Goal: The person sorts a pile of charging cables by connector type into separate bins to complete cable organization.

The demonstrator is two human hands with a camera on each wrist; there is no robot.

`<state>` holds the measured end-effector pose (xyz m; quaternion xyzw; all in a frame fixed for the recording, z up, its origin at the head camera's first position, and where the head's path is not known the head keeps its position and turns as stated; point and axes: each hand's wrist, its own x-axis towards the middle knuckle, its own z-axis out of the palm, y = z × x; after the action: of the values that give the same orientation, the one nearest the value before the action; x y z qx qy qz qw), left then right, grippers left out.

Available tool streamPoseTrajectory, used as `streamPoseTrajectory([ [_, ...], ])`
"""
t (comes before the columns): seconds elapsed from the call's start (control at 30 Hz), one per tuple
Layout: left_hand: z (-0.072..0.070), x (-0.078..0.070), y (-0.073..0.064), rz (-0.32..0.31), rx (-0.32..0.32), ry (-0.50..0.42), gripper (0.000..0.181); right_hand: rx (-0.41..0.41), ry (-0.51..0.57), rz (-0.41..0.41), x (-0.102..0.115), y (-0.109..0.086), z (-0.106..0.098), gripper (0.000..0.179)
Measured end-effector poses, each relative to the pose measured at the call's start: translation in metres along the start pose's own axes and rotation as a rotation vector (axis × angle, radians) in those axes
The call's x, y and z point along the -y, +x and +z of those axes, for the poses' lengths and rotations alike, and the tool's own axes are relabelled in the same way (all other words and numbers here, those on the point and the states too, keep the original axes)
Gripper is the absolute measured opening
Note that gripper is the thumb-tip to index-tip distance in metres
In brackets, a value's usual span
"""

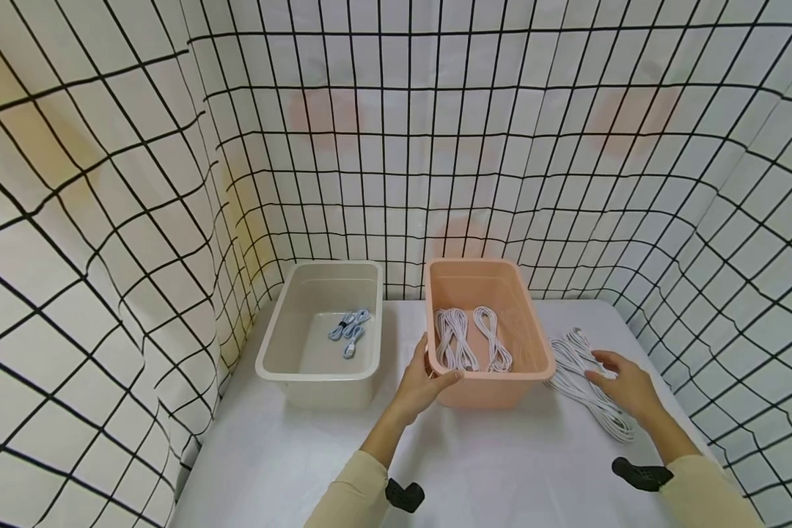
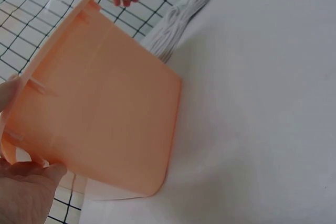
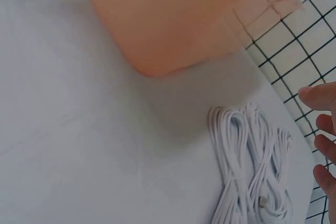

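My left hand (image 1: 414, 387) grips the peach plastic bin (image 1: 485, 394) by its front left corner, thumb on the front rim and fingers along the left side. In the left wrist view, the thumb and fingers are around the bin's rim (image 2: 68, 24). Inside the bin lie two coiled white cables (image 1: 457, 341). Over a pile of bundled white cables (image 1: 590, 396) to the right of the bin hovers my right hand (image 1: 628, 386), holding nothing. The right wrist view shows its fingers (image 3: 326, 142) apart and loosely bent, beside the cable bundles (image 3: 236, 177).
A cream bin (image 1: 326, 392) stands on the left, holding small light-blue cables (image 1: 350, 326). Both bins rest on a white tabletop (image 1: 488, 469). Black grid netting (image 1: 409, 154) over white cloth encloses the back and sides.
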<state>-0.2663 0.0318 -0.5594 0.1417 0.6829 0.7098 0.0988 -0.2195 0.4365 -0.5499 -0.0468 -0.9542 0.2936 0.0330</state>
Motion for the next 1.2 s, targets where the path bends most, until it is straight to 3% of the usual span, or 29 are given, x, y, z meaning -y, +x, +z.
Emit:
streamPoseTrajectory([
  [0.27,-0.001,-0.001,0.000,-0.005,0.000,-0.008,0.105,0.003,-0.019,0.041,-0.035,-0.011,0.014,0.057],
  [0.43,-0.002,-0.002,0.000,0.003,-0.002,-0.020,0.105,0.056,-0.059,0.105,-0.063,-0.017,0.022,0.059],
  [0.53,-0.002,-0.001,0.000,0.003,-0.006,-0.020,0.105,0.081,-0.080,0.126,-0.077,-0.020,0.036,0.066],
  [0.63,-0.002,-0.001,0.000,-0.002,-0.002,-0.028,0.105,0.045,-0.105,0.131,-0.085,-0.023,0.055,0.067],
  [0.83,0.000,0.000,0.000,-0.005,-0.009,-0.026,0.105,-0.101,-0.196,0.104,-0.087,-0.028,0.078,0.052],
  [1.2,-0.001,-0.002,0.001,-0.016,-0.002,0.001,0.106,-0.129,-0.206,0.145,-0.070,-0.034,0.077,0.046],
])
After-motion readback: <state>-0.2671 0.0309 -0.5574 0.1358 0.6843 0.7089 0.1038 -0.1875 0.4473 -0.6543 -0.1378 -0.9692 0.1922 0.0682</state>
